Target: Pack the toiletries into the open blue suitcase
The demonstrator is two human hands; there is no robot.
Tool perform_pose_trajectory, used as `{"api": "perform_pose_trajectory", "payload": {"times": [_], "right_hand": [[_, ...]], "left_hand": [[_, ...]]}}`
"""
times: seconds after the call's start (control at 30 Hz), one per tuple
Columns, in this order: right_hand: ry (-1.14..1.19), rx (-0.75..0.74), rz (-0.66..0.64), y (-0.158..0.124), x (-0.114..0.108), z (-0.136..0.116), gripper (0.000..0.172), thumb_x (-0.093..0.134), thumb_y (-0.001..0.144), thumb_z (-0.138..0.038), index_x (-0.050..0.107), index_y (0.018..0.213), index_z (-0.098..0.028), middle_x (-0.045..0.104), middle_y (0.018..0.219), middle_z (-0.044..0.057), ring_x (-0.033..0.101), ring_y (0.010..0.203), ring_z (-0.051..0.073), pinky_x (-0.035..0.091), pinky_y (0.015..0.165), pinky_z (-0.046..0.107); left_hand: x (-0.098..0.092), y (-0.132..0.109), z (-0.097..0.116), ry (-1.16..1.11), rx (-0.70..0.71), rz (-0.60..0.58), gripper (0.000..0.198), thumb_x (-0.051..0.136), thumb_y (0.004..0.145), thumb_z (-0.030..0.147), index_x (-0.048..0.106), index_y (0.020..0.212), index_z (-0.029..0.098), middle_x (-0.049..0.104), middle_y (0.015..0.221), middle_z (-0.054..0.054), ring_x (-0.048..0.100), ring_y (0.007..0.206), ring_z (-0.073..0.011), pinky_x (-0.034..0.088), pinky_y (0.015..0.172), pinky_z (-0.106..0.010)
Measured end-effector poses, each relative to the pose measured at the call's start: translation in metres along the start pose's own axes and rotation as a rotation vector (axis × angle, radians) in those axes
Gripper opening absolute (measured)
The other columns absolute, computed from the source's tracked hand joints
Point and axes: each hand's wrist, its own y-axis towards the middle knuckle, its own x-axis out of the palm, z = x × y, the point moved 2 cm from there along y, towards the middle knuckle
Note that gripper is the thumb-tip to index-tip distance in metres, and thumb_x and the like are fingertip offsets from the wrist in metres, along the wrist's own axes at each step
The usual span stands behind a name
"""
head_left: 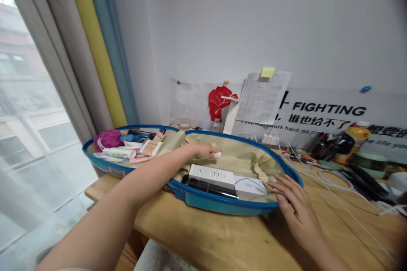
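An open blue suitcase (222, 207) with beige lining lies on the wooden desk (229, 241). My left hand (205, 151) reaches into its right half, fingers closed on a small white object (217, 155) I cannot name. My right hand (294, 207) rests open, fingers spread, on the suitcase's near right rim. Inside the right half, near the front, lie a white box (212, 175), a black tube (208, 187) and another white box (249, 187). The left half holds a purple bath sponge (108, 138), a white tube (119, 153) and several small toiletries.
White cables (330, 184), a juice bottle (352, 139), pens and a green bowl (370, 161) crowd the desk's right side. A paper sheet (262, 97) and a red fist cutout (220, 100) hang on the wall. A window with curtains (79, 51) stands at left.
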Motion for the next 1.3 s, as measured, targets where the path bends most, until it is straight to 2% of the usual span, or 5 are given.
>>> {"api": "perform_pose_trajectory", "payload": {"times": [0.3, 0.57, 0.93, 1.13, 1.3], "right_hand": [[0.010, 0.032, -0.022, 0.002, -0.002, -0.002, 0.044, 0.034, 0.090, -0.052, 0.068, 0.103, -0.026, 0.062, 0.121, 0.008, 0.049, 0.123, 0.029, 0.044, 0.097, 0.052], [0.008, 0.003, -0.001, 0.001, -0.001, -0.001, 0.040, 0.036, 0.091, -0.048, 0.067, 0.104, -0.026, 0.062, 0.121, 0.008, 0.049, 0.123, 0.028, 0.043, 0.097, 0.052], [0.018, 0.031, -0.013, 0.001, -0.001, 0.001, 0.043, 0.036, 0.090, -0.051, 0.068, 0.103, -0.025, 0.062, 0.121, 0.009, 0.049, 0.123, 0.030, 0.044, 0.097, 0.055], [0.013, 0.012, -0.012, 0.000, 0.002, 0.006, 0.044, 0.035, 0.090, -0.051, 0.068, 0.104, -0.026, 0.061, 0.121, 0.008, 0.049, 0.124, 0.030, 0.044, 0.098, 0.052], [-0.001, -0.021, 0.018, 0.000, 0.003, 0.006, 0.042, 0.035, 0.091, -0.048, 0.068, 0.103, -0.025, 0.062, 0.119, 0.009, 0.050, 0.122, 0.029, 0.044, 0.096, 0.052]], "left_hand": [[0.020, 0.008, -0.003, 0.005, -0.005, -0.026, 0.057, 0.044, 0.090, 0.041, 0.035, 0.145, 0.031, 0.047, 0.139, -0.009, 0.055, 0.117, -0.0254, 0.039, 0.099, -0.035], [0.023, 0.008, -0.004, -0.031, -0.020, -0.001, 0.068, 0.054, 0.084, 0.041, 0.032, 0.146, 0.021, 0.051, 0.139, -0.011, 0.049, 0.125, -0.0258, 0.039, 0.101, -0.034], [0.025, 0.005, -0.003, -0.048, -0.062, -0.003, 0.048, 0.039, 0.091, 0.034, 0.049, 0.135, 0.018, 0.052, 0.139, -0.010, 0.050, 0.125, -0.0231, 0.039, 0.102, -0.032], [-0.003, -0.007, -0.007, -0.043, -0.103, 0.172, 0.048, 0.034, 0.093, 0.037, 0.049, 0.135, 0.020, 0.049, 0.142, -0.006, 0.047, 0.127, -0.0185, 0.035, 0.105, -0.026], [-0.041, -0.059, -0.059, 0.005, -0.236, 0.348, 0.051, 0.027, 0.090, 0.019, 0.043, 0.138, 0.023, 0.044, 0.146, 0.001, 0.041, 0.131, -0.0137, 0.028, 0.109, -0.023]]}}
